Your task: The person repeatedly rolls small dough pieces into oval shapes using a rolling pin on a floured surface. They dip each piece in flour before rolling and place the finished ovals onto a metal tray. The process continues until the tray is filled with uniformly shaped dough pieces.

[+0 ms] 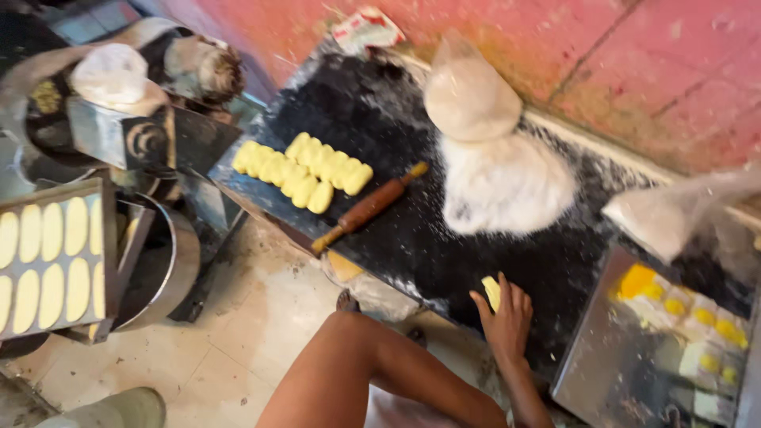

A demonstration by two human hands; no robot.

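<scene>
Right hand (505, 321) fingers curled around yellow dough piece (491, 292) on black slab (444, 254)

Landmark: rolling pin (369, 208), lying on the desk (412, 254). Left of it, touching rows of dough pieces (305, 168). Right of it, a flour heap (503, 184); behind that heap, a flour bag (469, 97). Near edge, right of the pin: one hand (507, 321) on a dough piece (492, 292). Far left, off the desk: tray of dough ovals (49, 265). Far right: metal tray (610, 357).
</scene>
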